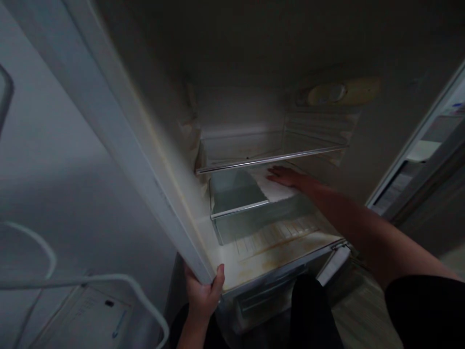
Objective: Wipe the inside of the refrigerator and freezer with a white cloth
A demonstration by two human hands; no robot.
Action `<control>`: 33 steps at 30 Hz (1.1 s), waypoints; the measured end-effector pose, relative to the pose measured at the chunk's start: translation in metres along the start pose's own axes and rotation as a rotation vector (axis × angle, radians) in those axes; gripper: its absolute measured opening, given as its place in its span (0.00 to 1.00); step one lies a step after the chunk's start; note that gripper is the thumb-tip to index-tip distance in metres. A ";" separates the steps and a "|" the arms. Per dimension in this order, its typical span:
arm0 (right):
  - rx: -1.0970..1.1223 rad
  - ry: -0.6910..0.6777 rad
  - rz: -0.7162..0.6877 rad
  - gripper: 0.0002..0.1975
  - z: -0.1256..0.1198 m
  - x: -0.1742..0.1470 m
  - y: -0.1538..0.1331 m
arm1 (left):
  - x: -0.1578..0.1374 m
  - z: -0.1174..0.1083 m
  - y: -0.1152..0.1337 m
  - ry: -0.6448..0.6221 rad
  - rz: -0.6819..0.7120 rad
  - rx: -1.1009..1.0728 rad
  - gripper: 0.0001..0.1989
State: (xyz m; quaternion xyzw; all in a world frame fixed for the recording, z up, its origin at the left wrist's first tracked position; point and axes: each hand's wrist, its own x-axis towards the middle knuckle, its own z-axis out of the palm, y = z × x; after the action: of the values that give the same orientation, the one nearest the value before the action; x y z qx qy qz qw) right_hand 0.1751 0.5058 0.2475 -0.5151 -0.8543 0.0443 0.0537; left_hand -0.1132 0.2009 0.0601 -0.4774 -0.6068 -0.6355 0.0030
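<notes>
I am facing the inside of a dim refrigerator [250, 111] with stained walls. My right hand [285, 176] reaches under the upper glass shelf [272, 159] and lies flat, fingers spread, on a white cloth [274, 189]. That cloth, possibly a paper towel, rests on the lower glass shelf [236, 210] and hangs slightly over its front edge. Down at the lower left corner, my left hand [203, 287] is closed around the refrigerator's side edge [194, 259], thumb on the inner side.
Brown stains mark the refrigerator floor [286, 249]. Below it is a drawer [261, 298]. A yellowed lamp housing [337, 92] sits on the right wall. The open door [410, 155] stands at right; a pale cable [119, 278] loops at lower left.
</notes>
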 end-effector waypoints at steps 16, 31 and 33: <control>-0.115 0.201 -0.085 0.37 0.031 -0.091 -0.037 | -0.001 0.005 0.014 0.003 0.057 -0.017 0.26; 0.104 0.579 -0.313 0.35 0.127 -0.106 -0.182 | -0.003 0.005 0.005 0.010 -0.009 -0.031 0.27; 0.155 0.595 -0.346 0.35 0.127 -0.109 -0.177 | -0.002 0.004 0.011 0.004 -0.001 -0.031 0.26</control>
State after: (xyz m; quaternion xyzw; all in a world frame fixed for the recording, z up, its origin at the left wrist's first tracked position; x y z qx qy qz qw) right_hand 0.0538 0.3243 0.1403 -0.3476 -0.8700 -0.0526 0.3457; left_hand -0.1035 0.2006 0.0664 -0.4760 -0.5969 -0.6459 -0.0036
